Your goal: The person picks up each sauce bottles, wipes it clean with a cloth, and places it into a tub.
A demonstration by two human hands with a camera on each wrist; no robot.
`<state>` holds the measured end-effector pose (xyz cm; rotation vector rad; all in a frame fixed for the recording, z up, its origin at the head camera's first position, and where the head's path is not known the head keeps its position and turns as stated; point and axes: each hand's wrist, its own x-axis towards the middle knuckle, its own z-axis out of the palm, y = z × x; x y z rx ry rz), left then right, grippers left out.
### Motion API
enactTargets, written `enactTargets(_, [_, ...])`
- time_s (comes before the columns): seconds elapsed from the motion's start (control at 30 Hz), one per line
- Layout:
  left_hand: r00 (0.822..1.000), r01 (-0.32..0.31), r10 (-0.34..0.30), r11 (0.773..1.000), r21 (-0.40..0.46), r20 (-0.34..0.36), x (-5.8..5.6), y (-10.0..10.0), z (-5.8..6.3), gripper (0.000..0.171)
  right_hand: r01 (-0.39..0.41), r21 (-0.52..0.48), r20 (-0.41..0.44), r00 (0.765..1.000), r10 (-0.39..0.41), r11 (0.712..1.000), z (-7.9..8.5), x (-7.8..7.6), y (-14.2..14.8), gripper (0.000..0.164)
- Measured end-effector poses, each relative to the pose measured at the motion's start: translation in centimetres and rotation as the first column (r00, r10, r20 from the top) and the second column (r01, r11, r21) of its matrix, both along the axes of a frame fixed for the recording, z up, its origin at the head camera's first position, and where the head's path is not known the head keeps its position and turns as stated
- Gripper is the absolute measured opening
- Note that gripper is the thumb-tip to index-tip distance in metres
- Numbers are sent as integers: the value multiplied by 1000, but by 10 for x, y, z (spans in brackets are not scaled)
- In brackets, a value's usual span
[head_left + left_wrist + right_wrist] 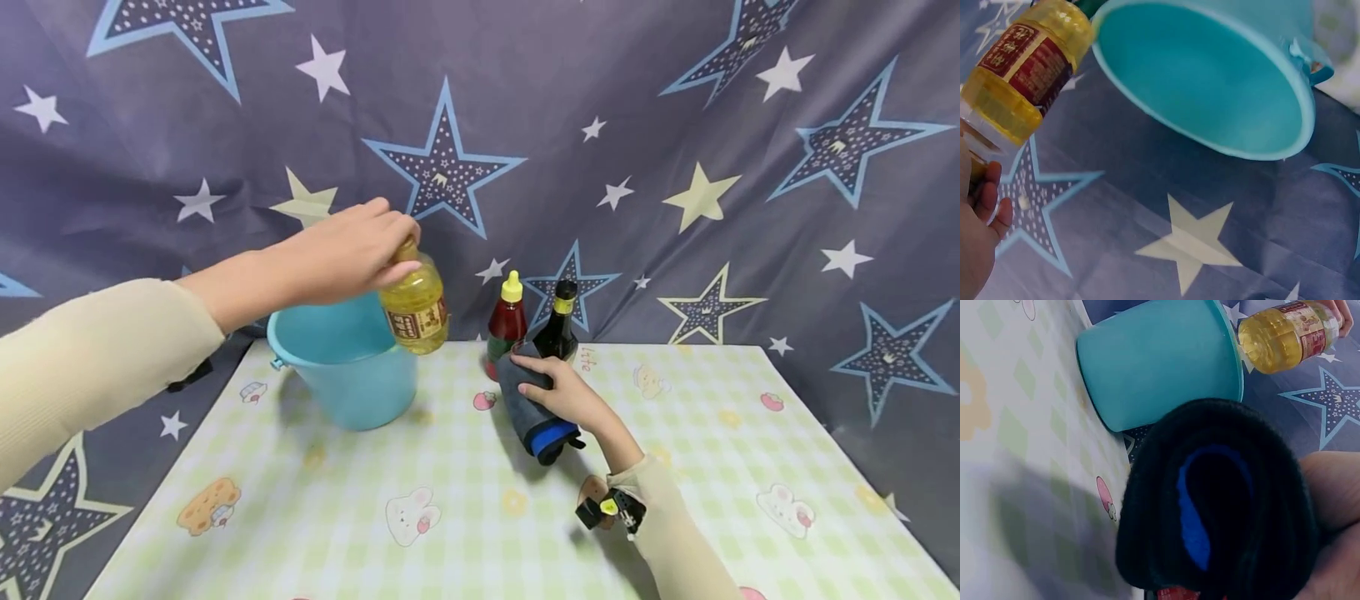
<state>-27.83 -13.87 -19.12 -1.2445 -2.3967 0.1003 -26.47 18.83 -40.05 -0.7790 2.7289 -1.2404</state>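
My left hand [352,250] grips a bottle of yellow cooking oil [417,310] by its neck. The bottle hangs tilted, base downward, beside the right rim of a light blue bucket [352,387]. In the left wrist view the bottle [1025,65] shows its red label, and the bucket's interior [1204,81] is visible. My right hand [566,390] holds a rolled dark grey cloth [521,400] with a blue band and black strap at its near end. The right wrist view looks into the end of the roll [1260,487], where folded layers and blue lining show.
Behind the cloth stand a red sauce bottle [508,321] with a yellow cap and a dark bottle [557,333] with a black cap. A green-checked tablecloth [315,517] covers the table. A star-patterned curtain [570,192] hangs close behind.
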Motion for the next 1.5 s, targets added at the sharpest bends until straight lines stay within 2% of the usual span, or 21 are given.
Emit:
enactTargets(0.23, [998,-70,70,997,40,9,-4,-20,5,26,-2,-6,41,999,2,1000,-12,9,-6,49])
enactTargets(0.43, [992,-129,129,991,33,7,-18,-31,9,28,1,-10,50,999,0,1000,-11,14,-6,49])
enactTargets(0.63, [985,-169,169,985,-32,18,-33,-38,4,30,25,-7,62,998,-25,1000,-8,12,1,50])
enactTargets(0.7, [986,-164,165,985,-61,-4,-39,-39,-1,30,31,-1,64,997,-31,1000,-7,11,3,50])
enactTargets(0.9, [984,-122,99,980,-156,-146,-54,-44,-16,31,38,1,63,997,-38,999,-3,10,7,51])
enactTargets(1.0, [981,-122,89,974,-191,-169,-60,-45,-22,32,37,0,61,997,-37,999,-1,10,8,51])
enactTargets(1.17, [985,-135,105,961,-243,-134,-67,-44,-30,29,39,3,64,997,-39,999,0,8,8,50])
enactTargets(1.27, [986,-158,140,948,-275,-85,-72,-42,-35,28,45,-3,68,997,-44,999,0,6,8,50])
enactTargets(1.5, [971,-215,238,913,-347,26,-84,-39,-49,33,30,0,57,998,-30,1000,2,3,7,50])
